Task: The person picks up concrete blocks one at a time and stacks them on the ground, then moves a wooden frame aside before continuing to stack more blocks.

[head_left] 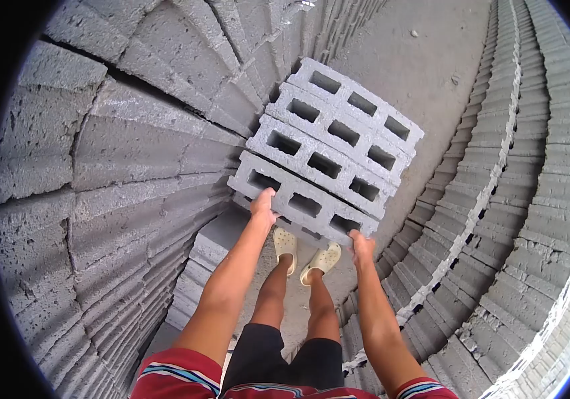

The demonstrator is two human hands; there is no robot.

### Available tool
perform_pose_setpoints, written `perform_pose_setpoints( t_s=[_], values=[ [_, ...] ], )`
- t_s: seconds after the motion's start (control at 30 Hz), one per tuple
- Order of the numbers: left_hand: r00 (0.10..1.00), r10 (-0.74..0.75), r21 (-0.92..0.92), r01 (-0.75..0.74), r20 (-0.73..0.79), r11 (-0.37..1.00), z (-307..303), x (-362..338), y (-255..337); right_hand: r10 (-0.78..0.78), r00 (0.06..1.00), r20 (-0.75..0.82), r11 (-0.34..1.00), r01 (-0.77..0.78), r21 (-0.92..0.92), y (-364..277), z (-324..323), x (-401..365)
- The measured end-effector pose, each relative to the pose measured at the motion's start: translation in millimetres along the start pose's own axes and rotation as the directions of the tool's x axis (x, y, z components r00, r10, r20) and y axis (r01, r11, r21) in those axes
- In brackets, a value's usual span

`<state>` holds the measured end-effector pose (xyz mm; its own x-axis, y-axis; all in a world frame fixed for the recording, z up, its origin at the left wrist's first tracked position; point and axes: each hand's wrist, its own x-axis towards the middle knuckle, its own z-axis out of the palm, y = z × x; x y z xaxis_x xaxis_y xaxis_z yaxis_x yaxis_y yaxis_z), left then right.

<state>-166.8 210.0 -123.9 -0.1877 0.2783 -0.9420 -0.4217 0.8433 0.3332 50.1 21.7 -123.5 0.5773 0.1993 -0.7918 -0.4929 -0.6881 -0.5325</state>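
Both of my hands are on a grey concrete hollow block [285, 192], the nearest in a row of such blocks before my feet. My left hand [264, 206] is closed on its near side at the left hollow, the thumb at the hollow's edge. At the right hollow my right hand [363, 246] grips the same side; the fingers beneath are mostly hidden. Just beyond lies a second hollow block [303, 154], with further blocks behind it, all showing three rectangular openings upward. Part of another block shows below the held one.
A tall wall of stacked concrete blocks [138, 153] rises close on my left. Another long stack [458, 233] curves along my right. Dusty concrete floor [424, 60] runs between them. My feet, in cream clogs [321, 261], stand close to the held block.
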Motion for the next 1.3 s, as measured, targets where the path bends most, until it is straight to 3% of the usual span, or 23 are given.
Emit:
perform_pose_setpoints(
  t_s=[0.07,0.27,0.37,0.47,0.6,0.63,0.73,0.77,0.8,0.87,0.9,0.93,1.0,1.07,1.1,1.13,1.17,1.2,1.27,1.3],
  values=[
    [1.0,0.024,0.026,-0.024,-0.005,0.999,3,-12,7,-0.082,0.997,-0.014,0.992,0.083,0.097,3,5,-6],
    [0.997,0.039,0.05,-0.043,0.062,0.998,4,-13,20,-0.056,0.995,-0.088,0.996,0.061,0.06,-10,19,-17],
    [0.998,0.028,0.051,-0.026,-0.052,0.998,8,-19,23,-0.025,0.993,-0.116,0.999,0.021,-0.028,-24,22,-24],
    [0.997,0.068,0.114,-0.063,-0.043,0.991,7,-13,20,-0.073,0.986,-0.149,0.993,0.057,-0.107,-28,22,-24],
    [0.996,0.079,0.126,-0.072,-0.049,0.989,10,-23,21,-0.029,0.996,-0.085,0.995,0.02,-0.095,-17,17,-14],
    [0.999,0.039,0.121,-0.042,0.029,0.992,4,-12,20,-0.01,0.997,-0.077,0.995,0.002,-0.102,-19,16,-14],
    [0.997,-0.07,0.31,0.058,0.027,0.949,-2,-6,24,0.01,0.996,-0.085,0.987,-0.023,-0.159,-21,13,-12],
    [0.971,-0.223,0.367,0.179,0.082,0.913,-5,-9,29,0.011,0.996,-0.088,0.983,-0.027,-0.181,-21,14,-10],
    [0.969,-0.237,0.426,0.185,0.072,0.886,-7,-18,30,0.024,0.999,-0.046,0.983,-0.032,-0.183,-25,15,-9],
    [0.988,-0.128,0.375,0.089,0.081,0.923,-25,-42,18,0.06,0.998,0.028,0.978,-0.053,-0.201,-26,8,-12],
    [0.985,-0.055,0.337,-0.003,0.163,0.942,-36,-66,6,0.12,0.991,0.054,0.977,-0.108,-0.181,-49,8,-43],
    [0.97,0.025,0.293,-0.098,0.243,0.951,-49,-89,-5,0.093,0.994,0.059,0.989,-0.085,-0.118,-44,7,-47],
    [0.888,-0.067,0.307,-0.086,0.455,0.948,-85,-88,-47,0.039,0.997,0.064,0.999,-0.039,0.011,-30,-3,-56],
    [0.948,-0.079,0.325,-0.027,0.308,0.945,-97,-117,-86,-0.178,0.983,-0.055,0.984,0.178,0.009,-13,1,-111],
    [0.955,-0.156,0.368,0.054,0.253,0.928,-98,-132,-102,-0.264,0.955,-0.133,0.964,0.266,-0.008,5,6,-138],
    [0.953,-0.228,0.398,0.134,0.199,0.907,-95,-145,-117,-0.367,0.93,0.012,0.93,0.367,0.021,9,11,-181],
    [0.892,-0.362,0.284,0.286,0.271,0.915,-100,-121,-149,-0.495,0.851,0.173,0.866,0.5,0.017,51,24,-193],
    [0.887,-0.286,0.282,0.188,0.363,0.941,-92,-168,-140,-0.511,0.778,0.366,0.765,0.605,-0.22,50,21,-229],
    [0.838,-0.122,0.231,-0.004,0.531,0.973,-76,-266,-120,-0.71,0.605,0.36,0.624,0.778,-0.076,66,-8,-215],
    [0.769,-0.201,0.192,0.103,0.607,0.976,-84,-256,-133,-0.595,0.732,0.331,0.765,0.643,-0.048,98,-18,-191]
  ],
)
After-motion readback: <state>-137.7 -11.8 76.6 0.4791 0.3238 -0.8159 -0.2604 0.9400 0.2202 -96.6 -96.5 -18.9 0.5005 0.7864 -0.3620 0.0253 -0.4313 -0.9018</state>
